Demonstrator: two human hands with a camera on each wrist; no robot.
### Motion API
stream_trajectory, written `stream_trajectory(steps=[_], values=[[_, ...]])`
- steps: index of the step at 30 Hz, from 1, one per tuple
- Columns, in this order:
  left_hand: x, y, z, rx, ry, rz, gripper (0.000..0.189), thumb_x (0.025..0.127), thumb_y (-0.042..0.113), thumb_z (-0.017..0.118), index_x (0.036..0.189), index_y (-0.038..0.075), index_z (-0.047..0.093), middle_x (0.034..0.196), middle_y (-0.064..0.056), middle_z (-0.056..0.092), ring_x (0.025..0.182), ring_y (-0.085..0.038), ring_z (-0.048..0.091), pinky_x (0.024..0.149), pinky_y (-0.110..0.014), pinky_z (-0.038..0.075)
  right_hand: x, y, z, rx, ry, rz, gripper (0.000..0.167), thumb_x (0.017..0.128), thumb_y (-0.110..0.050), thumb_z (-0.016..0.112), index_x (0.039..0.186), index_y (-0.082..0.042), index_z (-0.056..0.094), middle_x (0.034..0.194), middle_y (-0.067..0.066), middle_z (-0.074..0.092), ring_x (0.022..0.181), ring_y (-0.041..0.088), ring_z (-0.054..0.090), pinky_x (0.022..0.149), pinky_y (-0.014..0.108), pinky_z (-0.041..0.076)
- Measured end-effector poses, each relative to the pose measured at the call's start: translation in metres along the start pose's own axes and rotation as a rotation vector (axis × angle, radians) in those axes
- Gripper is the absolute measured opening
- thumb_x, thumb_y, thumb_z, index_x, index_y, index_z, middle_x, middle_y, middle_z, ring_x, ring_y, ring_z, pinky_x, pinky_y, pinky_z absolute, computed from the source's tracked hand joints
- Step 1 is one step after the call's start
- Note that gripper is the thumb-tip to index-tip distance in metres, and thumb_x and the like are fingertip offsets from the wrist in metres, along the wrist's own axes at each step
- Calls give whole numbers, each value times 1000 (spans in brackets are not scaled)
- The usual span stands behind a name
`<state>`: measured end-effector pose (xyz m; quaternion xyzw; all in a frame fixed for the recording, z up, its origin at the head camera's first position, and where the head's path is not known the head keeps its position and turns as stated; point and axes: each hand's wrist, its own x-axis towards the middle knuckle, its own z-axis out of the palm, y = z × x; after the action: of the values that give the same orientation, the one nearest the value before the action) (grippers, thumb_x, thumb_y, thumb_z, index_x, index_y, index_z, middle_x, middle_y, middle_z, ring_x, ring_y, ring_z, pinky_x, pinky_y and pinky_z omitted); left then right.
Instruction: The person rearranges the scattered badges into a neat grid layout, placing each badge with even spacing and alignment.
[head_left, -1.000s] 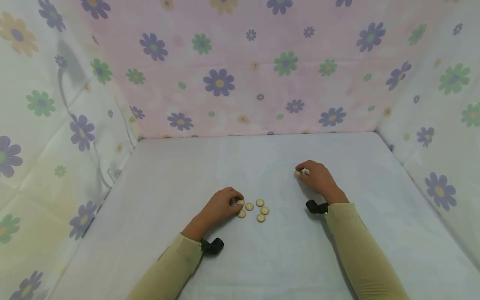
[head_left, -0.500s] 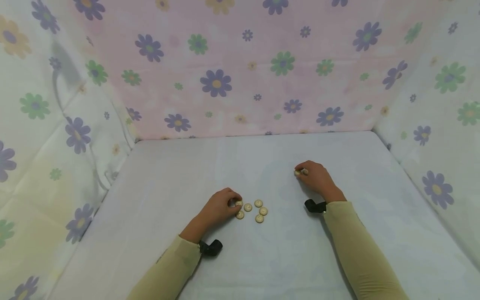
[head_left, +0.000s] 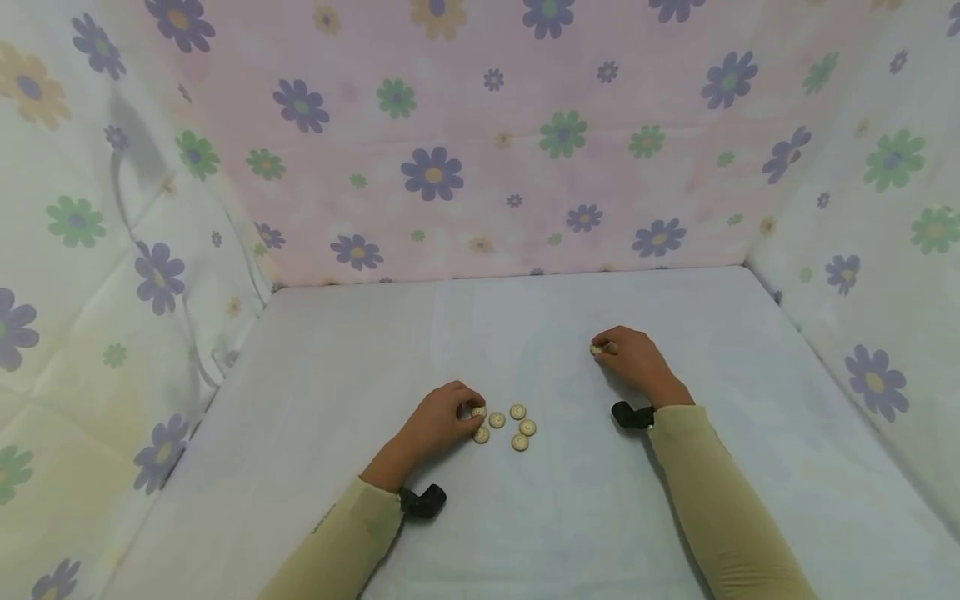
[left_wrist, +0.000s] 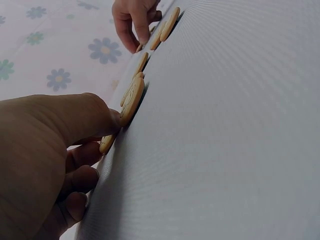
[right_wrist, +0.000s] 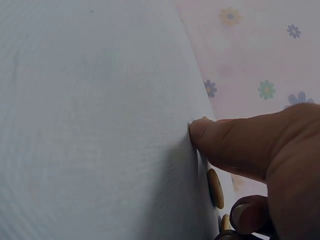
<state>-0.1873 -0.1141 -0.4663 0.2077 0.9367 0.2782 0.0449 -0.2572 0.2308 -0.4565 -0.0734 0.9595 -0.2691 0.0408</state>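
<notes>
My left hand (head_left: 441, 418) pinches a small round wooden disc (head_left: 478, 412) between thumb and fingers, low at the white tabletop. Right by its thumb lies another disc (head_left: 482, 435), which stands large in the left wrist view as a pale disc (left_wrist: 132, 102) with dark markings. Farther right and back, my right hand (head_left: 636, 362) holds a wooden disc (head_left: 596, 350) at its fingertips. A second disc (head_left: 612, 347) shows between its thumb and fingers; in the right wrist view a disc (right_wrist: 215, 188) is seen below the thumb, near the curled fingers.
Between the hands, several matching discs lie loosely grouped, among them a disc (head_left: 497, 420), a disc (head_left: 517, 412) and a disc (head_left: 520, 442). Flowered cloth walls (head_left: 480, 167) enclose the white table (head_left: 360, 333) at the back and both sides. Black wrist cameras (head_left: 423, 502) sit at both cuffs.
The head view shifts slightly. Both hands keep their grip and place, and the loose discs lie as before.
</notes>
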Motion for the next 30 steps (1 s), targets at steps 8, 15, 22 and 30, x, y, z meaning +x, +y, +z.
stream_trajectory(steps=[8,15,22,30], values=[[2,0,-1,7,3,7,18,87,23,70,103,14,72,95,4,61,77,-8,50,69,-25,43,1,-2,-3,-4,-8,10,30,95,-22,61,121,-10,66,135,16,56,129,39,47,107,55,35],[1,-2,1,-4,5,4,18,87,22,71,102,14,72,95,4,62,78,-8,50,69,-25,44,3,-1,0,-25,-14,3,29,94,-22,62,119,-10,68,133,17,58,127,39,49,106,54,36],[1,-4,2,-4,2,8,18,87,22,71,103,14,71,96,4,61,78,-8,50,69,-25,44,2,-1,2,-40,7,-26,28,94,-21,62,118,-9,68,129,17,60,124,38,52,104,53,38],[0,-3,1,-15,-5,-4,18,87,23,71,103,14,71,95,4,61,77,-8,50,69,-26,43,0,-3,2,-51,9,-32,27,94,-20,61,118,-8,68,129,18,59,120,38,54,101,54,40]])
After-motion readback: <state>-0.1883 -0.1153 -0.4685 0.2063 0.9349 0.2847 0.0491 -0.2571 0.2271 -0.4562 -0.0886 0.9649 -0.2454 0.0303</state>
